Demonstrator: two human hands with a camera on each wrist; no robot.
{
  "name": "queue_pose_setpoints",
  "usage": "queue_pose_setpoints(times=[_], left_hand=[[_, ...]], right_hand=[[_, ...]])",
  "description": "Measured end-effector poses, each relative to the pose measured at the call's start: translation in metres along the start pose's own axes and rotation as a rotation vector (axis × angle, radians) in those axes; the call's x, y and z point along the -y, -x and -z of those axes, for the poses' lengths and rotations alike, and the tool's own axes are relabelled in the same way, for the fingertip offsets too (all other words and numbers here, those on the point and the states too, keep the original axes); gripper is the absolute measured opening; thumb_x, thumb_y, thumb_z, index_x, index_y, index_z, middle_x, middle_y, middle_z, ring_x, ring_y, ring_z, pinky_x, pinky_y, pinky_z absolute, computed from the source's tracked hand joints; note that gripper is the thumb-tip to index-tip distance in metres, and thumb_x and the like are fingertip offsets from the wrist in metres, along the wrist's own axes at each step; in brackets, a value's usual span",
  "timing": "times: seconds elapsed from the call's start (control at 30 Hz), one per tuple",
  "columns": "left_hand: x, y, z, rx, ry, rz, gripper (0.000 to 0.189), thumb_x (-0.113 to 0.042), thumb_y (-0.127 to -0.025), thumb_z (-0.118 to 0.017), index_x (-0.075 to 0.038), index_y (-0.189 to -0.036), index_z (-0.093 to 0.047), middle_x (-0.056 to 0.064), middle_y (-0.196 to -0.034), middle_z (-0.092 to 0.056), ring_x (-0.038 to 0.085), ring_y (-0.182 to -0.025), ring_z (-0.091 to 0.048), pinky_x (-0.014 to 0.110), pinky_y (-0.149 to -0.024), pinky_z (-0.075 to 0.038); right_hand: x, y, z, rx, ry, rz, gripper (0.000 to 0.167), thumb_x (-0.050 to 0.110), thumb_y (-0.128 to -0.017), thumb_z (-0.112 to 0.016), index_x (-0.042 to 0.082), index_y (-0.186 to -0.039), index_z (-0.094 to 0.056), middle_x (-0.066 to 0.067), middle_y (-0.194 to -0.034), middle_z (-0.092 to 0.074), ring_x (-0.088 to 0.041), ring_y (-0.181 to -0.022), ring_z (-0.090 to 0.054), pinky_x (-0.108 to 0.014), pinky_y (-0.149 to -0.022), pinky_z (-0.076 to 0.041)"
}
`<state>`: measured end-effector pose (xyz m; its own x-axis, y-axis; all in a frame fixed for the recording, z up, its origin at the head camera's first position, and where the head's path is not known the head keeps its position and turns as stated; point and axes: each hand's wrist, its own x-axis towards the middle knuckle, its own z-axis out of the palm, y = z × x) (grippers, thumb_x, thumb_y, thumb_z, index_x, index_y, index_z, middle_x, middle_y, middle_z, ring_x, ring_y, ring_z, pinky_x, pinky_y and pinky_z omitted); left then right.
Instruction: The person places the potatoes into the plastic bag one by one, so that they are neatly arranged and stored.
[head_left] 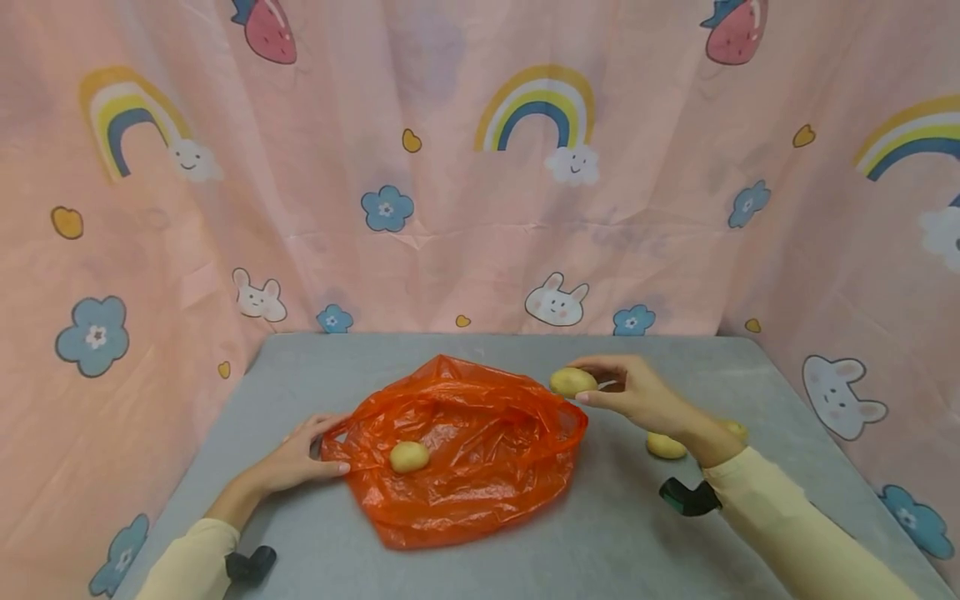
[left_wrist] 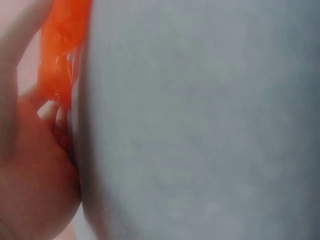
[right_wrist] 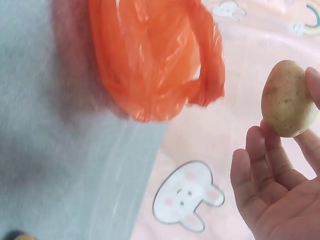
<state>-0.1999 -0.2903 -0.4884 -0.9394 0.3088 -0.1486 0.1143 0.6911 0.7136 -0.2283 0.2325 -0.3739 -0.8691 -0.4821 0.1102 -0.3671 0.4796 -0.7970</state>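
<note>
An orange plastic bag point(head_left: 465, 492) lies spread on the table, its mouth partly apart. My left hand point(head_left: 303, 454) holds the bag's left edge; in the left wrist view, bag film point(left_wrist: 57, 55) sits between thumb and fingers. One potato point(head_left: 408, 457) rests at the bag's left part; whether it is inside the mouth or on top, I cannot tell. Above the bag's right rim, my right hand point(head_left: 626, 387) pinches another potato point(head_left: 573, 382) between thumb and fingertips. The right wrist view shows this potato point(right_wrist: 287, 99) raised, apart from the bag.
Beneath and behind my right forearm lie more potatoes point(head_left: 666, 445), partly hidden by the arm. The grey table point(head_left: 315, 367) ends at a pink printed curtain point(head_left: 450, 258) at the back and sides. Each wrist bears a black camera mount point(head_left: 251, 565).
</note>
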Motion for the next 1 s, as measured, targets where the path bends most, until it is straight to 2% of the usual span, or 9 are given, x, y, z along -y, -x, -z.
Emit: queue_pose_setpoints(times=[0.3, 0.7, 0.83, 1.0], left_hand=[[-0.002, 0.000, -0.002, 0.003, 0.002, 0.026, 0.084, -0.046, -0.084, -0.077, -0.021, -0.155, -0.040, 0.016, -0.156, -0.035, 0.045, -0.142, -0.029, 0.077, -0.108, -0.027], [-0.001, 0.001, -0.002, 0.010, 0.006, 0.041, 0.084, -0.047, -0.084, -0.077, -0.019, -0.156, -0.040, 0.017, -0.157, -0.034, 0.046, -0.143, -0.028, 0.077, -0.108, -0.027], [-0.002, 0.001, -0.002, 0.010, 0.012, 0.042, 0.083, -0.046, -0.085, -0.077, -0.019, -0.155, -0.040, 0.017, -0.157, -0.034, 0.047, -0.144, -0.028, 0.077, -0.108, -0.028], [-0.003, 0.000, -0.001, 0.011, 0.014, 0.033, 0.084, -0.046, -0.085, -0.077, -0.019, -0.155, -0.041, 0.017, -0.158, -0.034, 0.048, -0.144, -0.028, 0.077, -0.109, -0.028]], right_hand=[[0.012, -0.006, -0.020, 0.048, -0.066, 0.043, 0.041, 0.017, -0.093, -0.073, 0.003, -0.131, -0.065, -0.015, -0.124, -0.070, -0.017, -0.099, -0.068, -0.025, -0.084, -0.058], [0.031, -0.020, -0.040, 0.112, -0.113, 0.095, 0.041, 0.017, -0.094, -0.072, 0.004, -0.132, -0.064, -0.014, -0.123, -0.070, -0.022, -0.101, -0.067, -0.029, -0.087, -0.058], [0.036, -0.026, -0.046, 0.110, -0.113, 0.096, 0.041, 0.018, -0.094, -0.073, 0.005, -0.132, -0.065, -0.013, -0.122, -0.070, -0.023, -0.103, -0.064, -0.033, -0.088, -0.057], [0.042, -0.033, -0.053, 0.126, -0.142, 0.082, 0.043, 0.015, -0.094, -0.073, 0.004, -0.134, -0.063, -0.014, -0.123, -0.070, -0.024, -0.103, -0.064, -0.030, -0.087, -0.057]])
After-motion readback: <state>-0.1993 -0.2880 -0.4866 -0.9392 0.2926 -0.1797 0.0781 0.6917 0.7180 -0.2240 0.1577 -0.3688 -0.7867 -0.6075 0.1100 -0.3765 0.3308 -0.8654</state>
